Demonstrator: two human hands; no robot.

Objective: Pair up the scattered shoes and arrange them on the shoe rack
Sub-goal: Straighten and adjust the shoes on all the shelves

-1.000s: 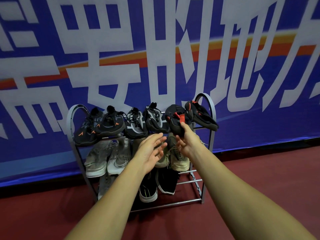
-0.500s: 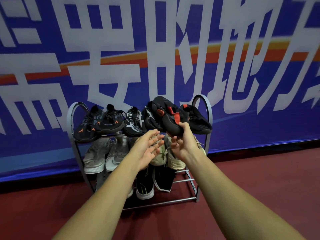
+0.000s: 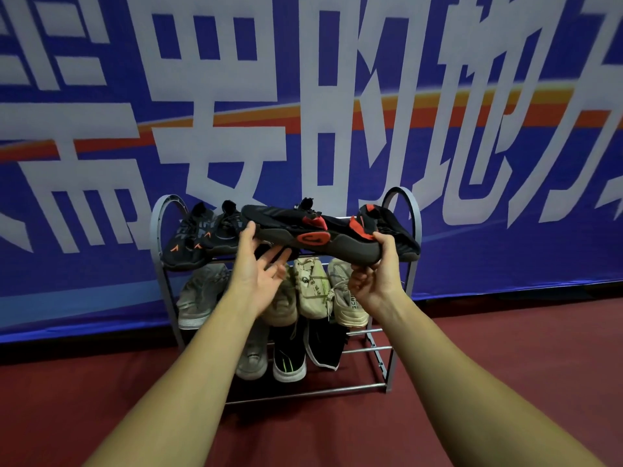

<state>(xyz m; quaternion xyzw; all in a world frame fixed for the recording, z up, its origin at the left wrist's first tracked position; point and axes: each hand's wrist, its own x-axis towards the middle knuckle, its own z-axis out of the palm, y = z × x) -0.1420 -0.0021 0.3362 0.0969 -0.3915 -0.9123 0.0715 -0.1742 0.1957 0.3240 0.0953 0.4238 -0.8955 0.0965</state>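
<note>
Before us hangs a broad blue banner (image 3: 505, 247) covered in big white characters, and we see an orange and yellow stripe (image 3: 404, 106) sweeping across it from lower left to upper right. Its bottom edge meets a dark strip at the base of the wall. Below that we look down on a dark red floor (image 3: 505, 382), smooth and matte.

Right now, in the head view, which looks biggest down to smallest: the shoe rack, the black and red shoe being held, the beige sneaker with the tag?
1. shoe rack
2. black and red shoe, though it is nearer the camera
3. beige sneaker
</note>
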